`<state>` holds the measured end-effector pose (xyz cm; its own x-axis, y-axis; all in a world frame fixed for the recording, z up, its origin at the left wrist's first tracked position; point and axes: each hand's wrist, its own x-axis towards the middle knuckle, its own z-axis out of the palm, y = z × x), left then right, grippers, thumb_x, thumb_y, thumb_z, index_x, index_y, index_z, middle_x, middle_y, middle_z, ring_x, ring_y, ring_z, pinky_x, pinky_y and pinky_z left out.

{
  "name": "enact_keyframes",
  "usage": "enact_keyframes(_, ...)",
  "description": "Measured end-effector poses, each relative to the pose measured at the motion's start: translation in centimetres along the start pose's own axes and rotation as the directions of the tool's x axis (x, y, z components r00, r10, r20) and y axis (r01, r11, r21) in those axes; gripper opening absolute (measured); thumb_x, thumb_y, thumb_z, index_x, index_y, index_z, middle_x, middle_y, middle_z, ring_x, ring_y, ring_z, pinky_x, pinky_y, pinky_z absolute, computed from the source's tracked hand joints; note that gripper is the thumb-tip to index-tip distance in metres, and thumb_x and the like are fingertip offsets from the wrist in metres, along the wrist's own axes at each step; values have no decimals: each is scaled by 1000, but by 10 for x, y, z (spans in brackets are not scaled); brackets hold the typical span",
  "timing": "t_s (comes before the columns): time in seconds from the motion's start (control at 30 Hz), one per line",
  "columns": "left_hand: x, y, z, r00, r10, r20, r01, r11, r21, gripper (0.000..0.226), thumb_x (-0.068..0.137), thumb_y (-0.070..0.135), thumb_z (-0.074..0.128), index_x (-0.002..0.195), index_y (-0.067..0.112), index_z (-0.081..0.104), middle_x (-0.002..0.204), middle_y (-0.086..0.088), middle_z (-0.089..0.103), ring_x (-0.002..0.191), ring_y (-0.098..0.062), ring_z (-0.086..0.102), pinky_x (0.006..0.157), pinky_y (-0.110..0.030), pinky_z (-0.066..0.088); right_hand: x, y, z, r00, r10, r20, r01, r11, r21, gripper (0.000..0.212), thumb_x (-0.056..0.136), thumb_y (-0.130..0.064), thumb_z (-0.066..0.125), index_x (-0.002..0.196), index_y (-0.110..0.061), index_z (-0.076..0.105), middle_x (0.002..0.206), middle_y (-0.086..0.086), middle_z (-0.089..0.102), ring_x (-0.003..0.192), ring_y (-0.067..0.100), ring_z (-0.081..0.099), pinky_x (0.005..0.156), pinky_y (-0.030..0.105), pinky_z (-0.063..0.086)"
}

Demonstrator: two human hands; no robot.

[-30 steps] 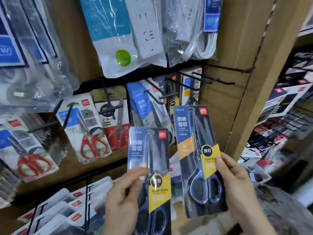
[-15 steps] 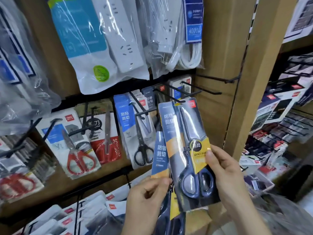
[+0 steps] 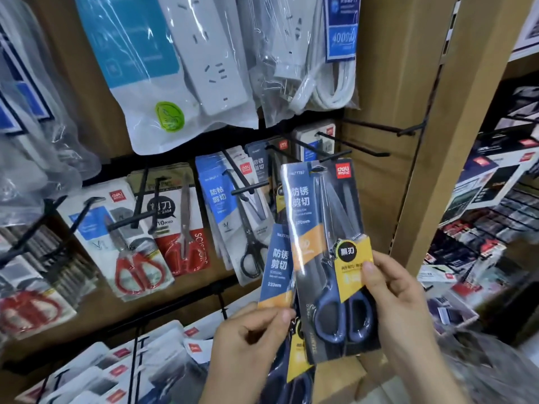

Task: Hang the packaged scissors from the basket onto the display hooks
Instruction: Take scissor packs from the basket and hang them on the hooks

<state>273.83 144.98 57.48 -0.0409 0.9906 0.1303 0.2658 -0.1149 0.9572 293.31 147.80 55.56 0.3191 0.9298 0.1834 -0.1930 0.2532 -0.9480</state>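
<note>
My right hand (image 3: 399, 298) pinches a dark blue pack of blue-handled scissors (image 3: 326, 246) by its right edge. The pack's top hole is at the tip of a black display hook (image 3: 332, 157). My left hand (image 3: 250, 342) grips a second, similar scissors pack (image 3: 278, 266) lower down, partly hidden behind the first pack. Another bare black hook (image 3: 367, 150) juts out just right of the first. No basket is in view.
Other scissors packs hang to the left: black-handled scissors (image 3: 233, 208) and red-handled scissors (image 3: 131, 243). Bagged power strips (image 3: 186, 62) hang above. A wooden upright (image 3: 455, 118) stands close on the right, with more shelves beyond. White packs lie in the lower rack (image 3: 96, 374).
My right hand has lifted its pack up and left until its top hole meets the hook tip. My left hand's pack has slid behind it and stayed lower.
</note>
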Motion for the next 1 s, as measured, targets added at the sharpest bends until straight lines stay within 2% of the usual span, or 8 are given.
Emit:
enact_keyframes(0.1, -1, -4, 0, 1000, -5, 25, 5, 1000, 7, 11, 68, 40, 71, 71, 36, 80, 84, 1, 74, 79, -5, 68, 70, -13, 50, 2, -1, 4, 1000, 30, 8, -30, 1000, -3, 21, 86, -30, 59, 100, -28, 75, 95, 6, 77, 90, 27, 72, 88, 43, 54)
enact_keyframes(0.2, 5, -6, -2, 999, -31, 33, 30, 1000, 6, 15, 77, 19, 77, 71, 31, 81, 82, 3, 75, 77, -4, 70, 69, -13, 50, 9, -4, 10, 998, 47, 46, -45, 998, -45, 20, 92, -26, 58, 103, -24, 75, 97, 5, 77, 94, 27, 72, 93, 47, 53)
enact_keyframes(0.37, 24, -2, -5, 996, -84, 34, 81, 994, 73, 16, 77, 15, 82, 69, 28, 79, 80, 13, 75, 76, 0, 70, 68, -10, 49, 17, -11, 16, 987, 37, 158, -15, 991, -135, 26, 99, -29, 51, 119, -29, 68, 107, -11, 75, 102, 8, 69, 85, 26, 53)
enact_keyframes(0.53, 31, -8, 1, 988, -138, 74, 130, 986, 107, 15, 83, 17, 77, 68, 21, 79, 60, 19, 67, 55, 5, 56, 58, -9, 40, 12, 3, 10, 966, 152, 211, -113, 976, -187, 34, 94, -44, 44, 121, -40, 64, 113, -23, 71, 109, -6, 63, 90, 20, 46)
enact_keyframes(0.67, 32, -9, 5, 995, -97, 17, 96, 993, 67, 16, 84, 17, 76, 68, 22, 79, 62, 21, 67, 57, 5, 59, 60, -8, 40, -4, 20, -9, 890, 351, 290, -316, 935, -160, 41, 83, -37, 66, 121, -22, 62, 94, 4, 77, 77, 17, 74, 60, 21, 54)
enact_keyframes(0.77, 36, -12, 6, 996, -91, 13, 91, 995, 50, 16, 86, 20, 74, 72, 25, 79, 81, 12, 75, 78, -6, 69, 69, -18, 49, -6, 38, -15, 924, 357, 140, -356, 934, -32, 58, 69, -47, 81, 100, 1, 67, 65, 22, 68, 46, 22, 61, 42, 22, 45)
enact_keyframes(0.87, 31, -15, -1, 997, -71, -9, 71, 996, 62, 22, 89, 15, 70, 77, 31, 79, 89, 14, 76, 85, -4, 69, 75, -16, 51, 5, 42, -7, 958, 283, 33, -285, 958, 32, 15, 92, -11, 61, 87, -1, 70, 58, 20, 63, 41, 18, 54, 42, 22, 44)
enact_keyframes(1.0, 19, -25, -27, 995, -40, -97, 48, 995, 85, 42, 88, -5, 64, 83, 34, 80, 98, 15, 76, 83, 4, 68, 72, -6, 47, 25, 37, 13, 977, 214, 12, -214, 976, -44, 18, 97, -3, 55, 85, -6, 68, 53, 13, 62, 41, 14, 54, 43, 21, 47)
